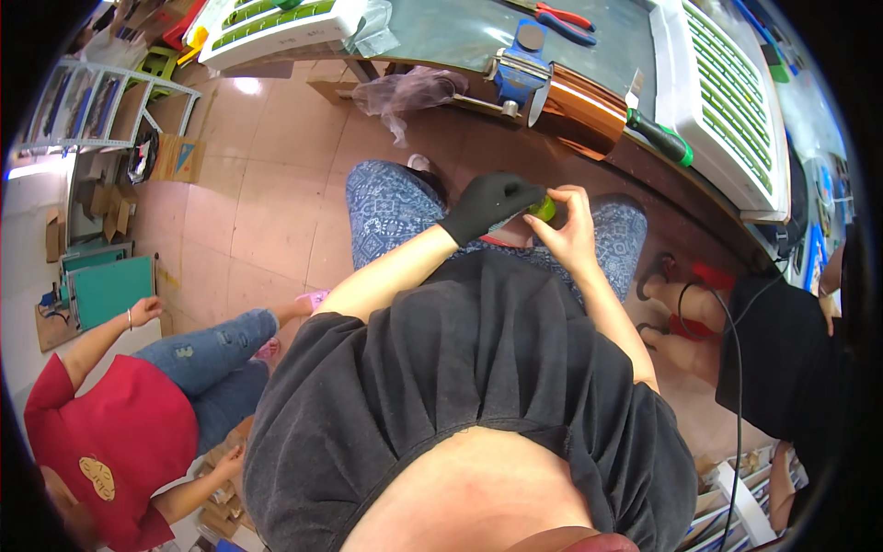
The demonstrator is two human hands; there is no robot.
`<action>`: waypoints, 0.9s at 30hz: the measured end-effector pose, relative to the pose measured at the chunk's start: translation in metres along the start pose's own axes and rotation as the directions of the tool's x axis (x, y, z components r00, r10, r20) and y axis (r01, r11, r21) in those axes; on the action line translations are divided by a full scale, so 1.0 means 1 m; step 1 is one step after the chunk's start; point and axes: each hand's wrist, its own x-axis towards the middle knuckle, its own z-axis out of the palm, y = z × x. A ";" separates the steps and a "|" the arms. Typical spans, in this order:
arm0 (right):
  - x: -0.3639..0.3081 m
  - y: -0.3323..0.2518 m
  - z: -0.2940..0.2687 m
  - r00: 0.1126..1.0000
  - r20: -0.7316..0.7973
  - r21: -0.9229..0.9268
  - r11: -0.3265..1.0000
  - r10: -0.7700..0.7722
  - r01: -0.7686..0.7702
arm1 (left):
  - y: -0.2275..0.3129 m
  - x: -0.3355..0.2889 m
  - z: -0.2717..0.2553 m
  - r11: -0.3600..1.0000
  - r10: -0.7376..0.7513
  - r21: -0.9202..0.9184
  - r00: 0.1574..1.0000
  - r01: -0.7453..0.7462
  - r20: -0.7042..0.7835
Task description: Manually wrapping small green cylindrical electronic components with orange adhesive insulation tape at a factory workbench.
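Observation:
Over my lap, my right hand is bare and pinches a small, rounded yellow-green piece between thumb and fingers. My left hand, in a black glove, is closed right beside that piece. Its fingertips are turned away, so whatever they grip is hidden. Both hands are just short of the workbench edge. A blue bench vise is clamped to that edge, with a curved, shiny copper-coloured sheet beside it. Near the sheet lies a tool with a green and black handle.
White trays with rows of green pieces stand at the bench's right and left. Red and blue pliers lie behind the vise. A clear plastic bag hangs below the edge. A person in red is at left, another in black at right.

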 end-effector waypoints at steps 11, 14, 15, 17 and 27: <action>0.000 0.027 -0.007 0.891 0.386 0.610 0.658 0.240 -0.442 | -0.004 -0.002 -0.006 0.972 -0.143 -0.179 0.988 0.152 0.062; 0.003 0.022 -0.017 0.819 0.539 0.613 0.574 0.198 -0.543 | 0.006 -0.002 -0.005 0.989 0.009 -0.146 1.000 -0.011 -0.010; 0.004 0.020 -0.020 0.839 0.505 0.629 0.579 0.203 -0.519 | 0.012 -0.001 -0.008 0.989 0.008 -0.146 1.000 -0.009 -0.010; 0.004 0.014 -0.021 0.873 0.441 0.713 0.509 0.210 -0.482 | 0.029 0.001 -0.019 0.873 0.330 0.299 0.918 -0.386 0.220; -0.003 0.007 -0.013 0.836 0.524 0.736 0.408 0.163 -0.540 | 0.043 -0.003 -0.025 0.797 0.298 0.352 0.826 -0.491 0.478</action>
